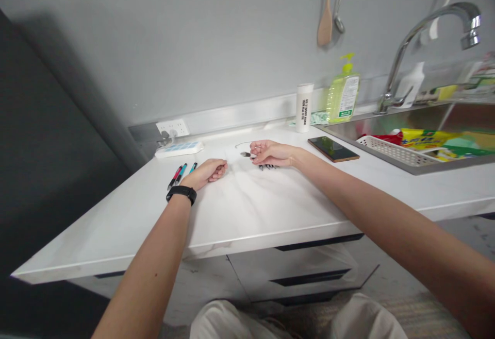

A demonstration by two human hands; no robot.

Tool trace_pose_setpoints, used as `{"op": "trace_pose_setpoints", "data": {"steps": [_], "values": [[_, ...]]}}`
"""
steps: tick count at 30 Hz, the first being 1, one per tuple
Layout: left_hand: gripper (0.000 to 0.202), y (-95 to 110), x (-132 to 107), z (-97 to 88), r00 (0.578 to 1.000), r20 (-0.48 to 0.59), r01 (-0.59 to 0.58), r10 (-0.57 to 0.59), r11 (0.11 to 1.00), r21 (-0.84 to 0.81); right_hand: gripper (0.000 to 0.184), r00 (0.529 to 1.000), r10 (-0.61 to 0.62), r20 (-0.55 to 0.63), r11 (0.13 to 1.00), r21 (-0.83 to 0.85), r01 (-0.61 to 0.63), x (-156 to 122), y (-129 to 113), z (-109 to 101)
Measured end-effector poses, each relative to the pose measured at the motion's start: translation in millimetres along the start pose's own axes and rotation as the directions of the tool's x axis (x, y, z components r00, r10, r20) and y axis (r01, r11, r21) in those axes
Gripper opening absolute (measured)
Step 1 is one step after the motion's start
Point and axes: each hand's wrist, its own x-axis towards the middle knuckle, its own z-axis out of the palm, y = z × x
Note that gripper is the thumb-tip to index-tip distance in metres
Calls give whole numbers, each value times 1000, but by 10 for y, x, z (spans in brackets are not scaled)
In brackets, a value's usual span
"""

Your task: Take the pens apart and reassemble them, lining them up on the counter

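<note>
My right hand (270, 153) is above the counter, its thumb and fingers pinched on a small pen-like piece (246, 154) with a dark grey end pointing left. The rest of that piece is hidden by the fingers. Below this hand lie several small dark-tipped pieces (267, 167) in a row, partly covered. My left hand (209, 171) rests on the counter with its fingers curled in, and no object shows in it. Beside its wrist are a red and black pen (175, 178), a blue and black pen (181, 173) and another blue pen (193, 167), partly hidden.
A white power strip (180, 149) lies by the wall socket (172, 127). Towards the right are a white canister (303, 108), a green soap bottle (343, 97) and a phone (333, 149). The sink (410, 166) holds a white basket (394, 152) and bright packets.
</note>
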Motion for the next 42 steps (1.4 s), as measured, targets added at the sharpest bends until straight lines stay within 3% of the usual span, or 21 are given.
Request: {"op": "trace_pose_setpoints", "data": {"steps": [7, 12, 20, 26, 30, 37, 42], "values": [[18, 20, -11, 12, 1000, -3, 12, -12, 1000, 0, 28, 999, 26, -32, 999, 29, -25, -13, -25, -22], [17, 20, -14, 16, 1000, -5, 16, -16, 1000, -13, 7, 991, 48, -124, 998, -31, -52, 31, -10, -47], [21, 44, -33, 33, 1000, -12, 9, -9, 1000, -13, 5, 992, 63, -106, 997, -28, -67, 4, -24, 5], [22, 38, -21, 29, 1000, 0, 3, -3, 1000, -19, 17, 996, 78, -37, 997, -21, -79, -13, -17, -17], [23, 29, -14, 22, 1000, 5, 6, -6, 1000, -27, 18, 998, 44, -55, 999, -12, -45, -5, -15, -25], [23, 30, -16, 23, 1000, -9, 4, -4, 999, -36, 10, 989, 94, -115, 994, -48, -100, 30, 15, -37], [21, 43, -32, 35, 1000, -12, 7, -8, 999, -38, 12, 986, 147, -74, 988, -31, -150, 29, 21, -58]]}}
